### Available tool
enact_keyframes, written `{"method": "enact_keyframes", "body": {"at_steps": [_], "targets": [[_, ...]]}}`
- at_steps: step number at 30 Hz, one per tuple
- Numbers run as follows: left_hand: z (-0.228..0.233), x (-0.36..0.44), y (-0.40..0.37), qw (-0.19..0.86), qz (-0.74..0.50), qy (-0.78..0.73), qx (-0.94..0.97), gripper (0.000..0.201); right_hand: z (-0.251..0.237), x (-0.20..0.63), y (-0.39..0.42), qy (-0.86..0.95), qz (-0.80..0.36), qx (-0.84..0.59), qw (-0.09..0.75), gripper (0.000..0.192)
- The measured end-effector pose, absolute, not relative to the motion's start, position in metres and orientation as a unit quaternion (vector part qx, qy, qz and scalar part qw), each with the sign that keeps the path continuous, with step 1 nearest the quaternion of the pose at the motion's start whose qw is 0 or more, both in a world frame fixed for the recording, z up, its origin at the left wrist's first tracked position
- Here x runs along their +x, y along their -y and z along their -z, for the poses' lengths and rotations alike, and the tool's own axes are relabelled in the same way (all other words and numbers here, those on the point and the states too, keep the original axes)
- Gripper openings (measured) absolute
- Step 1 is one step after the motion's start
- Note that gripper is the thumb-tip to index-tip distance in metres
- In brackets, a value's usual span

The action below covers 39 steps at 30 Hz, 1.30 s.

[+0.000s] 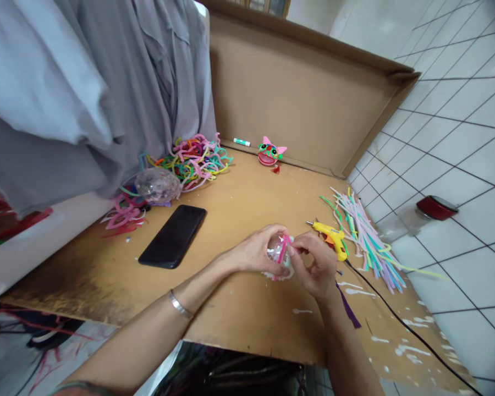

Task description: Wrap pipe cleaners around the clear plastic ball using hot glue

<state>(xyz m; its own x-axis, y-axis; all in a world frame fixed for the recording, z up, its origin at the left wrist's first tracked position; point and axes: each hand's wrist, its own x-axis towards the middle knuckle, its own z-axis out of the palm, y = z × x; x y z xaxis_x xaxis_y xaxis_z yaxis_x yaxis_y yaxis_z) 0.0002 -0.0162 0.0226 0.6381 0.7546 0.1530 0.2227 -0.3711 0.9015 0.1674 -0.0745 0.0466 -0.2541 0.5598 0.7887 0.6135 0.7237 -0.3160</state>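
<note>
Left hand (258, 253) cups a clear, crinkly round ball (275, 252); right hand (315, 264) pinches a fuzzy pink strip (285, 247) against it. Yellow plastic glue gun (332, 237) just right; flat black phone (173, 235) left.

Bare board lies between phone (172, 236) and glue gun (332, 238).

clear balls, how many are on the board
2. One clear ball is held between the left hand and right hand with a pink strip on it; the other lies by the tangled pile. The pile could hide more.
</note>
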Motion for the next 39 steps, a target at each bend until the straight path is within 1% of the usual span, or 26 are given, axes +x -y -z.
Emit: {"method": "enact_keyframes", "body": {"at_steps": [7, 13, 19, 22, 29, 35, 39], "targets": [[-0.024, 0.001, 0.016, 0.458, -0.292, -0.333, 0.771, 0.070, -0.042, 0.168, 0.074, 0.757, -0.009, -0.390, 0.524, 0.014], [-0.023, 0.001, 0.016, 0.455, -0.302, -0.335, 0.768, 0.067, -0.038, 0.163, 0.072, 0.736, -0.025, -0.399, 0.547, 0.014], [-0.024, 0.001, 0.015, 0.464, -0.305, -0.351, 0.754, 0.069, -0.034, 0.163, 0.071, 0.712, -0.011, -0.434, 0.552, 0.008], [-0.024, 0.000, 0.015, 0.463, -0.312, -0.355, 0.750, 0.068, -0.033, 0.164, 0.070, 0.720, -0.009, -0.416, 0.555, 0.008], [-0.018, 0.000, 0.013, 0.466, -0.320, -0.333, 0.755, 0.061, -0.034, 0.158, 0.073, 0.730, -0.042, -0.388, 0.561, 0.013], [-0.025, 0.000, 0.016, 0.477, -0.307, -0.338, 0.751, 0.057, -0.026, 0.155, 0.070, 0.722, -0.001, -0.368, 0.586, 0.013], [-0.023, 0.000, 0.017, 0.478, -0.314, -0.337, 0.748, 0.060, -0.027, 0.152, 0.070, 0.711, 0.010, -0.344, 0.613, 0.015]]}}
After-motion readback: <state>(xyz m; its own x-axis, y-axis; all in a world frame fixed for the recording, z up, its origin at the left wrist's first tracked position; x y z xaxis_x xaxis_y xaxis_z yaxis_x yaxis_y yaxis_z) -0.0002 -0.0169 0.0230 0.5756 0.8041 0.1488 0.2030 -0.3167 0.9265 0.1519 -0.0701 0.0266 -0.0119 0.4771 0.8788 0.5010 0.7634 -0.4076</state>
